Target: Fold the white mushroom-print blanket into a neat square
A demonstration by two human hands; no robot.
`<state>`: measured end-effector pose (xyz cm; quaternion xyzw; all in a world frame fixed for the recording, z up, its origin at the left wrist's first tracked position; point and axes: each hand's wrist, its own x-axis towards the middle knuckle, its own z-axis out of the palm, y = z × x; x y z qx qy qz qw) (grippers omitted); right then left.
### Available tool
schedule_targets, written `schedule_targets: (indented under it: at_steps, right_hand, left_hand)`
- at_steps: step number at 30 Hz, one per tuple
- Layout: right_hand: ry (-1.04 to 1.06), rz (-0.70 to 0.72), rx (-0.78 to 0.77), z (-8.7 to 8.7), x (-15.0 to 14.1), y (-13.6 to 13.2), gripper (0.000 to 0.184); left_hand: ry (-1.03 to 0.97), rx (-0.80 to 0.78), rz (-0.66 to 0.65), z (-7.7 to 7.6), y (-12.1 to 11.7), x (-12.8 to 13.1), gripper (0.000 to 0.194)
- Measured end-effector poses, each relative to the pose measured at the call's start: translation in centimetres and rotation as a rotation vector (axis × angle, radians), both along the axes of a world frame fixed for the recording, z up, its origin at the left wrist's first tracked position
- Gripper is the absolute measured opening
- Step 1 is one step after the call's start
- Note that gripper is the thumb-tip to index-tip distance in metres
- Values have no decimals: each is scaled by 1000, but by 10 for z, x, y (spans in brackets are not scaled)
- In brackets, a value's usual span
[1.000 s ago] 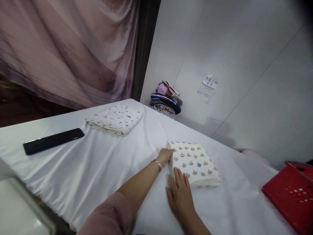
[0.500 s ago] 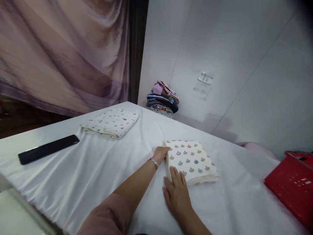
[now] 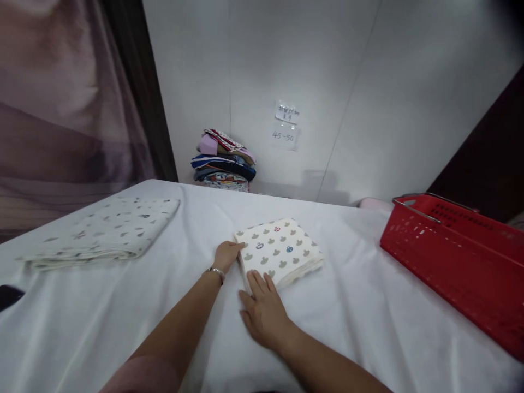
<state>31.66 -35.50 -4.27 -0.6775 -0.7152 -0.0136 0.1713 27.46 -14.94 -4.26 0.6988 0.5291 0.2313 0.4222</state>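
A folded white cloth [image 3: 282,248] with grey mushroom-like prints and a few coloured ones lies on the white-covered table. At its left edge, my left hand [image 3: 228,256] holds the layers, a digit on top and the other fingers mostly hidden. My right hand [image 3: 266,314] lies at the near left corner, fingers stretched out and tips resting on the cloth. A bracelet [image 3: 216,273] circles my left wrist.
Another folded printed cloth [image 3: 110,226] lies on the left, with a black object's end [image 3: 9,296] below it. A red basket [image 3: 454,262] with metal handles stands at right. Behind the table, a stack of folded fabrics [image 3: 224,161] stands against the wall.
My view has turned right: the red basket shows more fully and the black object has mostly left the picture. Both hands keep nearly the same places on the mushroom-print cloth.
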Motion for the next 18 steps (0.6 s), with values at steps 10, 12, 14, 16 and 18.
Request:
schedule_targets:
  at_steps: [10,12,14,16,18]
  right_hand:
    - [80,63,-16,15,5,-3,41]
    - [160,112,-1,20,14,1,30]
    - [292,114,45,26,33,5,24]
    - [406,-17,165,32,61,6,30]
    - [429,-254,327,37,96,2,32]
  left_hand:
    - [-70,687,-108,12,-43,-8,39]
    - [-114,769,-231,10,-59,-11,33]
    - [-111,778,-303,5,-70,-14,31]
    - [-68,783,-375,-3,-77,-17,30]
    - [-12,802,-448,-11,-80,-19,29]
